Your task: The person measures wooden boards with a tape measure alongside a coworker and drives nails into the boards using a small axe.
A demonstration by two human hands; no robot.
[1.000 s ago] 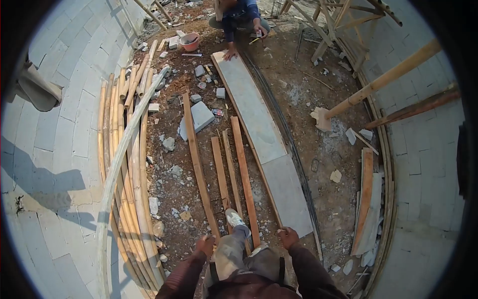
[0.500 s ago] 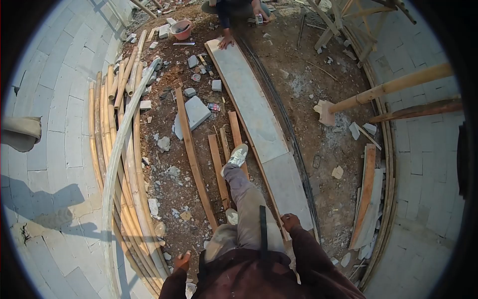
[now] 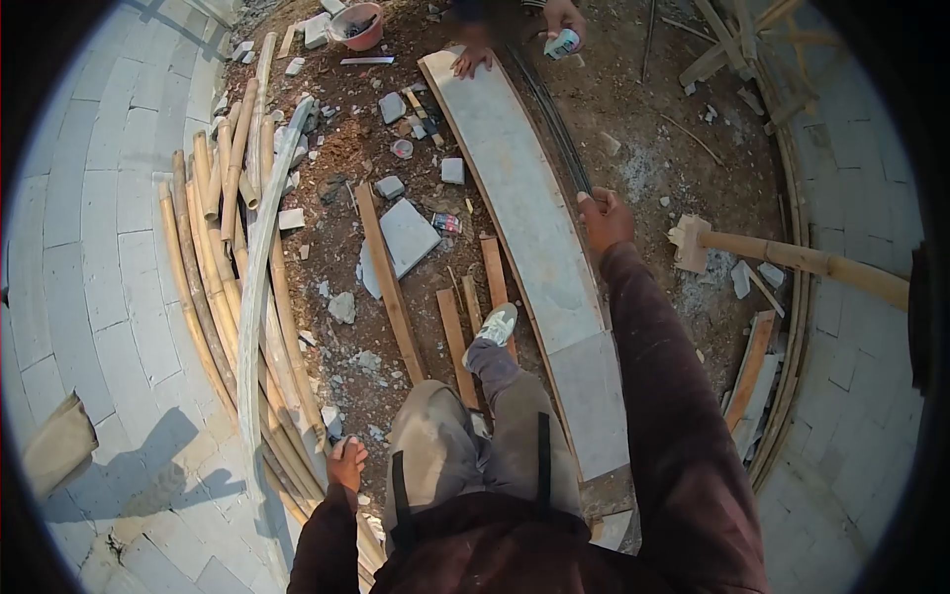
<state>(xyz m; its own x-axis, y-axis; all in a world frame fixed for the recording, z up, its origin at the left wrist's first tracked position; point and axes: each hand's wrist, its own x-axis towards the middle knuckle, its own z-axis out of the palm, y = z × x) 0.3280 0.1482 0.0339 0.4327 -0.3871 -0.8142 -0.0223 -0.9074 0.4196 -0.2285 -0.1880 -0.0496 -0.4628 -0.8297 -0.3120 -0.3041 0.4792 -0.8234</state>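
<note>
My right hand (image 3: 606,220) is over the right edge of a long pale panel (image 3: 524,198), beside thin dark rods (image 3: 552,114). Its fingers are curled, and anything between them is hidden. Low on the left, near the bamboo poles (image 3: 282,327), my left hand (image 3: 346,462) is loosely closed with nothing visible in it. A co-worker's hand (image 3: 473,61) lies flat on the panel's far end, and the co-worker's other hand (image 3: 565,22) holds a small pale object (image 3: 561,44). My shod foot is beside the panel's left edge, among wooden strips (image 3: 455,342).
Left of the panel are a white slab (image 3: 404,243), a long board (image 3: 388,282) and a pink bucket (image 3: 357,28). A bamboo prop (image 3: 811,259) slants from the right wall. Rubble covers the ground between two block walls.
My right hand has moved from the panel's near left edge across to its right side, farther forward. My left hand has risen slightly. The view has shifted nearer the panel's far end.
</note>
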